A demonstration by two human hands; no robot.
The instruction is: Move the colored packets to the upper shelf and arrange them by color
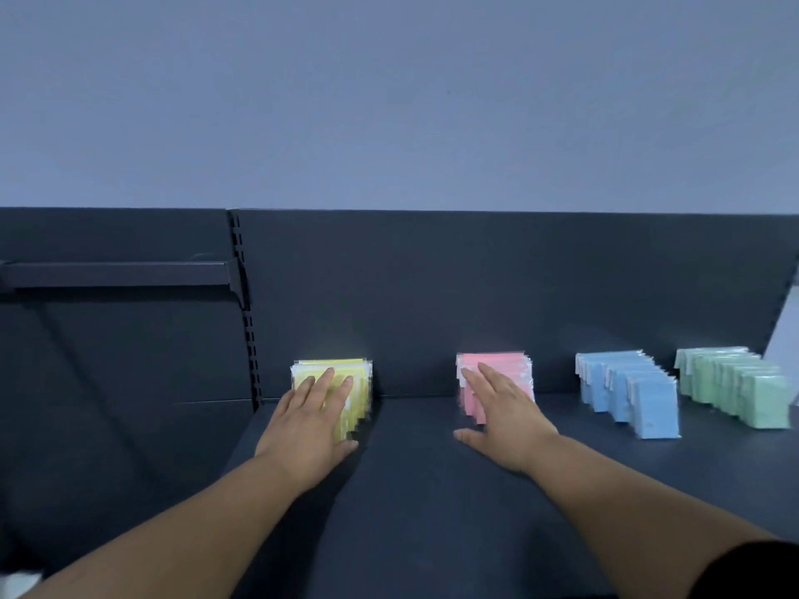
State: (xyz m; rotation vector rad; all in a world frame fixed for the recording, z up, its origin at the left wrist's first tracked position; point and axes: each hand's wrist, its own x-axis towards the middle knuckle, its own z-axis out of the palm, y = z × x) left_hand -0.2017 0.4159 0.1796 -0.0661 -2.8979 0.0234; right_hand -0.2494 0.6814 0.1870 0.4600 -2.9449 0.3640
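**Two bare hands rest on rows of coloured packets on a dark shelf**

Seen from the person's own head, looking forward and down. A dark shelf point(410, 490) runs across the lower part of the view, backed by a dark upright panel point(432, 296), with a pale blue-grey wall point(389, 101) above.

Four rows of small packets stand on the far part of the shelf, each row leaning back towards the panel and running from far to near. From left to right they are yellow packets point(363, 373), pink packets point(512, 365), blue packets point(635, 391) and green packets point(735, 386). The rows stand apart from one another. The blue and green rows are nearest each other, and the gap between yellow and pink is the widest.

The left hand point(309, 419) lies flat over the yellow row. Its fingers point(328, 382) are straight and slightly spread across the packet faces, and the thumb sits at the near right end of the row.

The right hand point(506, 421) rests against the pink row, with its straight fingers point(488, 378) laid over the packets and the thumb stretched out to the left just above the shelf. Neither hand is curled round anything. Motion blur softens the pink packets at the fingertips.

To the left, a slotted upright point(246, 304) divides the panel, and a narrower dark shelf point(116, 273) juts out higher up. A dark sleeve point(752, 568) shows at the near right corner.
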